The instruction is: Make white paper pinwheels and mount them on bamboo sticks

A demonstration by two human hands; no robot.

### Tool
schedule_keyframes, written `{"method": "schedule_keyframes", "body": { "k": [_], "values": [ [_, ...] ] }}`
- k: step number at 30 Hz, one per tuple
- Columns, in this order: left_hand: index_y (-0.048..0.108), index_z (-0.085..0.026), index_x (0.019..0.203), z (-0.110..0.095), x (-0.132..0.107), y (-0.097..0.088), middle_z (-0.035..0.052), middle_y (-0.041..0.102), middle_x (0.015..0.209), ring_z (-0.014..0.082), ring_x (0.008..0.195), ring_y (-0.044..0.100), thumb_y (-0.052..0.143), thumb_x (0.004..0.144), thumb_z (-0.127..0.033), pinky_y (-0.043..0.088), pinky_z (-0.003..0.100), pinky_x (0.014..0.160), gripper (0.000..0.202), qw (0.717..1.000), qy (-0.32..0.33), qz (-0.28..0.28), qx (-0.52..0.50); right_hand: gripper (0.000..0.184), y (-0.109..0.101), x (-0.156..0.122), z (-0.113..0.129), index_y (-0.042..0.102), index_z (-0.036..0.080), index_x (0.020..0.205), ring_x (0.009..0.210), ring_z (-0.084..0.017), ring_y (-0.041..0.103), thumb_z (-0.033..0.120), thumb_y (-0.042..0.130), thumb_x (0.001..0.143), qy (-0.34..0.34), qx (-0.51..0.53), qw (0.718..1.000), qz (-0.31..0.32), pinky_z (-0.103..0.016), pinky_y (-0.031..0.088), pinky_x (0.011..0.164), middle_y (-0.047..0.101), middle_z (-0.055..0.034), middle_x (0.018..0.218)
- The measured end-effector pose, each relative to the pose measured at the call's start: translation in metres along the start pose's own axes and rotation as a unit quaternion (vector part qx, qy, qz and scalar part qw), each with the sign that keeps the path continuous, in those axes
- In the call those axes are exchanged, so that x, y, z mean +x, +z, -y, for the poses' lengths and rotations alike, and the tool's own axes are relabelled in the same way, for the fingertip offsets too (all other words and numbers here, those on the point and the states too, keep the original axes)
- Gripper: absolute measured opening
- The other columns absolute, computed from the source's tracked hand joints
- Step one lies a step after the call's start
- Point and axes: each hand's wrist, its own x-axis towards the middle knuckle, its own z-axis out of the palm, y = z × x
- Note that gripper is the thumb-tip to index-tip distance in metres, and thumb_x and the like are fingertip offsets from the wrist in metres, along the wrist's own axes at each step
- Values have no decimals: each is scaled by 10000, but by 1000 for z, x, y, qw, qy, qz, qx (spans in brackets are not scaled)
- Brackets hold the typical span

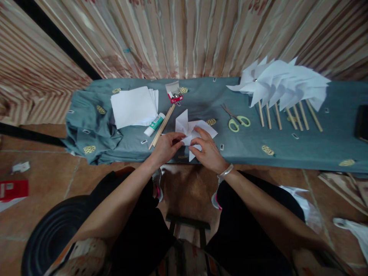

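Note:
Between my hands, near the front edge of the cloth-covered table, is a white paper pinwheel [182, 123] without a stick. My left hand [168, 147] pinches its left side between thumb and fingers. From the right, my right hand [208, 151] grips the pinwheel, its thumb and fingertips on the paper near the middle. A silver bracelet [225, 171] circles my right wrist. Close to my left hand lie wooden sticks [163, 125] and a green and white glue stick [154, 124]. Scissors [237, 119] with green handles rest to the right.
A stack of white paper [133, 107] lies at the left of the table [310, 149]. Behind the sticks stands an open red and white box [174, 92] of small metal pins. Several finished pinwheels [283, 82] on sticks overlap at the right. A striped curtain [184, 38] hangs behind.

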Motion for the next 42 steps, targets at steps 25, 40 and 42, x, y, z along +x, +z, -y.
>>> {"method": "schedule_keyframes", "body": {
  "k": [25, 40, 42],
  "values": [
    [763, -181, 939, 3, -8, -3, 64, 727, 958, 199, 944, 670, 685, 777, -109, 534, 345, 884, 193, 993, 102, 24, 49, 203, -20, -27, -5, 598, 168, 1082, 1386, -326, 432, 251, 580, 897, -111, -132, 983, 65, -518, 393, 1123, 525, -198, 1426],
    [620, -165, 1220, -12, -22, 1, 132, 632, 1240, 296, 1177, 546, 680, 772, -147, 430, 482, 1003, 453, 958, 201, 58, 195, 751, -49, -19, -33, 451, 166, 1406, 1352, -382, 467, 609, 632, 828, -76, -196, 977, 30, -589, 377, 1078, 458, -231, 1488],
    [610, -182, 1232, -17, -24, 3, 124, 622, 1255, 294, 1188, 536, 710, 766, -219, 399, 490, 1037, 478, 956, 215, 72, 187, 741, -50, -18, -32, 450, 172, 1414, 1333, -375, 488, 615, 608, 842, -75, -200, 976, 31, -582, 378, 1075, 478, -221, 1475]
  ]
}}
